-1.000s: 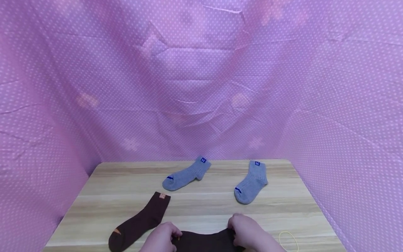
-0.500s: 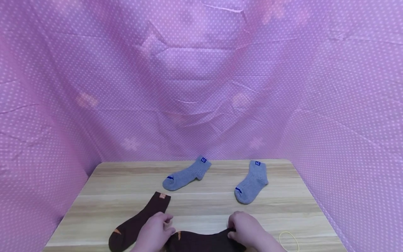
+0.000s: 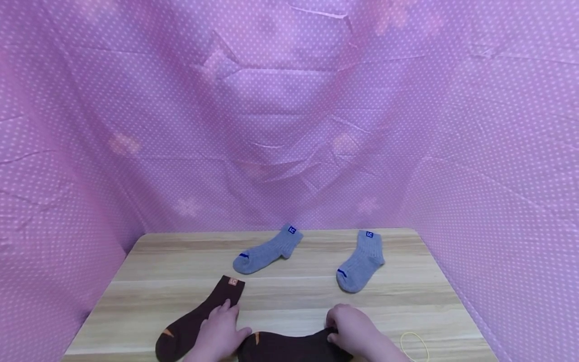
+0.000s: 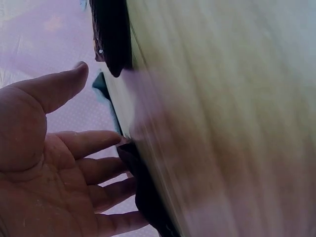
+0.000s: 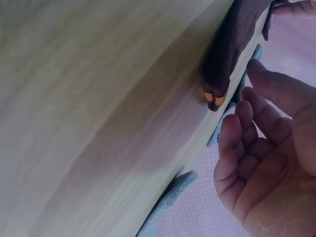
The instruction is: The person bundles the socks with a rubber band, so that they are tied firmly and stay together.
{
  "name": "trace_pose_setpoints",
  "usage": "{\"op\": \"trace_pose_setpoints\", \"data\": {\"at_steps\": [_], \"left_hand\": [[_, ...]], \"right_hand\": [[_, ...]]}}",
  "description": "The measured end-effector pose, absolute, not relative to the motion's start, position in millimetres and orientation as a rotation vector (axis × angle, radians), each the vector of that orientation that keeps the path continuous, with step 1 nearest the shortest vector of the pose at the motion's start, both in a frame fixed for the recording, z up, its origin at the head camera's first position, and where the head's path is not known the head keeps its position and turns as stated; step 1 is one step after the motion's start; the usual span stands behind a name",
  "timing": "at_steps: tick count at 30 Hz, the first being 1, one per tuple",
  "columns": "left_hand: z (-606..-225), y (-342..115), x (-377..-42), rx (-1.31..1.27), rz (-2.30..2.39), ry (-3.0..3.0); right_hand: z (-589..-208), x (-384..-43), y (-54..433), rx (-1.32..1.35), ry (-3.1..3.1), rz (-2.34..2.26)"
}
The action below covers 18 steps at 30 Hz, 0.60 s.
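A dark brown sock (image 3: 289, 348) with an orange mark lies across the front middle of the table, cut off by the frame's bottom. My left hand (image 3: 218, 331) lies over a second brown sock (image 3: 192, 324), its fingers stretched across the leg part and its thumb reaching toward the front sock. In the left wrist view its fingers (image 4: 106, 170) are spread and nearly straight. My right hand (image 3: 355, 329) is at the front sock's right end. The right wrist view shows loosely curled fingers (image 5: 237, 128), a gap below the thumb, and the sock's orange-marked end (image 5: 216, 98) beside them.
Two grey-blue socks with blue labels lie farther back, one near the middle (image 3: 267, 254) and one on the right (image 3: 362, 264). A thin yellow loop (image 3: 414, 347) is at the front right. Pink dotted cloth (image 3: 289, 141) hangs around the wooden table (image 3: 289, 291).
My left hand has let go of the front sock's left end and moved left onto the other brown sock, its fingers opening out. The right hand has hardly moved.
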<state>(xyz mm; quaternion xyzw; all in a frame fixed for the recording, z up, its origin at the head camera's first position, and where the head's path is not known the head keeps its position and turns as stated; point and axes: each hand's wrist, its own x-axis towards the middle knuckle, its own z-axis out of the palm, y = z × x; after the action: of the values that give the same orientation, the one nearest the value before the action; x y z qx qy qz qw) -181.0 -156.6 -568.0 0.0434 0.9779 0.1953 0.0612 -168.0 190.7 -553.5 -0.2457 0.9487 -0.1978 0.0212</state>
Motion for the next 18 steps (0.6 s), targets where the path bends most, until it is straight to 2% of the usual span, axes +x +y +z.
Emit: {"op": "trace_pose_setpoints", "data": {"at_steps": [18], "left_hand": [[-565.9, -150.0, -177.3, 0.229, 0.580, 2.949]], "right_hand": [[-559.9, -166.2, 190.3, -0.766, 2.907, -0.621]]}}
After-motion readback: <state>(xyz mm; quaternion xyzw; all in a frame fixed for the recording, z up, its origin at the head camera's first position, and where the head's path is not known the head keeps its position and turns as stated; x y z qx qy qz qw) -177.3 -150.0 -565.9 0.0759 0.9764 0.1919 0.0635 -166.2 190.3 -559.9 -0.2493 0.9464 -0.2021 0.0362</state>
